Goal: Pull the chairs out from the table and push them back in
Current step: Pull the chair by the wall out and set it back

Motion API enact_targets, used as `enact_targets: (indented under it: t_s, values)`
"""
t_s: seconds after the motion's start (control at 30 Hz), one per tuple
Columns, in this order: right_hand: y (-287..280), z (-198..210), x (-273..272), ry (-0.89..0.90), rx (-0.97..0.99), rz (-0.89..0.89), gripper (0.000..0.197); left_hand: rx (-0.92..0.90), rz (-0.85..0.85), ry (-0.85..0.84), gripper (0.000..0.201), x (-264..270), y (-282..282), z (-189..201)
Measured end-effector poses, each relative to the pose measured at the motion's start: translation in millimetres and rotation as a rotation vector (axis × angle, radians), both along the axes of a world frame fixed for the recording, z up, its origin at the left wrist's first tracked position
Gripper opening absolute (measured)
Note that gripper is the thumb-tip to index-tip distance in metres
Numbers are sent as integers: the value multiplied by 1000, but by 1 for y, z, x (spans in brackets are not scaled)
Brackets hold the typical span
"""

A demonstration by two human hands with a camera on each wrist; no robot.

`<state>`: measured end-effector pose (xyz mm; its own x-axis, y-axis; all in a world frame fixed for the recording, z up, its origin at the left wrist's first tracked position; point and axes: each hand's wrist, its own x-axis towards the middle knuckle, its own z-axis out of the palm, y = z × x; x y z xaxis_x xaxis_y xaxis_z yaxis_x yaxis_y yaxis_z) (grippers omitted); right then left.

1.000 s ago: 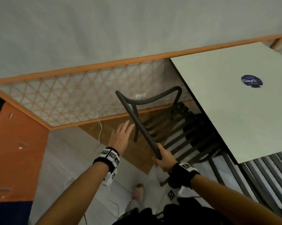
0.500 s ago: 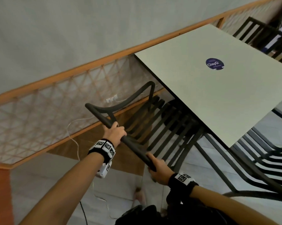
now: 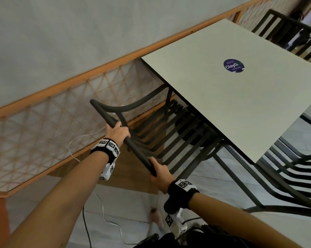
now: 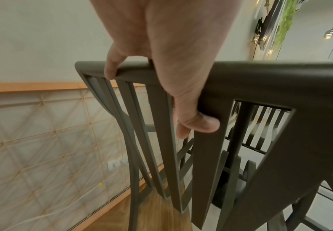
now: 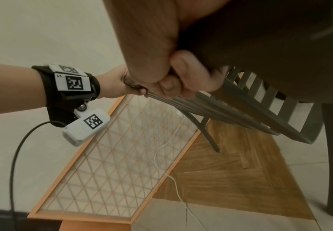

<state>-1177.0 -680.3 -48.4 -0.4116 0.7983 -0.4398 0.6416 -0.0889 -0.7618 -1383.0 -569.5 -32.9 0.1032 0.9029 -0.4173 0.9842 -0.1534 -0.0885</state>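
Note:
A dark slatted chair [image 3: 169, 133] stands at the near left side of the pale square table [image 3: 222, 97], its seat partly under the tabletop. My left hand [image 3: 118, 132] grips the chair's top rail [image 3: 136, 151] near its left end; in the left wrist view the left hand [image 4: 173, 81] has its fingers and thumb wrapped round the rail [image 4: 260, 78]. My right hand [image 3: 159, 171] grips the same rail at its near end. In the right wrist view the right hand [image 5: 181, 81] is curled tight on the chair back [image 5: 250, 109].
A second dark chair [image 3: 294, 176] sits at the table's right side, a third [image 3: 290, 33] at the far side. A wood-framed lattice panel [image 3: 52, 126] runs along the wall on the left. White cables [image 3: 104, 212] lie on the floor. A round blue sticker [image 3: 233, 65] marks the tabletop.
My left hand, open and off the chair a second ago, has closed on the top rail. The right hand has kept its grip throughout. The view has swung right.

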Motion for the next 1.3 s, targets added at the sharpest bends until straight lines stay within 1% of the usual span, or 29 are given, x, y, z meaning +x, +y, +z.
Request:
enact_targets:
  t_s: [0.07,0.17,0.27,0.33,0.47,0.6,0.73,0.77,0.83,0.87,0.93,1.0,1.07,1.1,1.17,1.23,1.27,1.3]
  values:
    - [13,-2,2,-11,12,-21,43,26,1,-19,35,4,14,-1]
    - [31,-6,7,-29,22,-49,46,70,-24,-18,24,14,33,1]
    - [48,-10,14,-28,32,-71,46,89,-27,-42,21,24,52,0]
    - [60,-14,17,-43,45,-76,47,102,-35,-41,21,29,64,-1]
    - [73,-19,16,-41,43,-89,50,105,-59,-38,30,32,82,0]
    - [80,-19,15,-7,68,-105,46,124,-54,-27,30,36,89,-2]
    - [77,-13,25,5,51,-64,51,202,-30,-56,21,46,72,-9]
    - [76,-11,30,9,22,-35,53,222,-39,-51,24,50,65,-11]
    - [78,-12,45,17,-53,-6,54,240,-76,-47,38,60,50,-16]
    - [81,-16,57,43,-130,-29,56,239,-94,-62,45,67,41,-17]
    - [89,-29,87,151,-271,-146,65,222,-105,-95,56,80,25,-18]
    - [95,-48,120,190,-325,-237,59,185,-98,-94,59,93,11,-16]
    - [101,-67,150,66,-305,-208,52,154,-89,-96,63,106,-4,-18]
    - [104,-77,164,-45,-268,-158,50,148,-75,-110,68,113,-12,-18]
    - [111,-97,186,-286,-155,21,50,133,-25,-142,76,126,-27,-21]
    - [119,-112,201,-490,-32,278,54,123,36,-158,77,142,-43,-22]
    - [124,-120,206,-544,9,362,55,147,59,-176,79,147,-47,-25]
    - [125,-126,208,-557,14,356,55,184,64,-211,82,147,-51,-26]
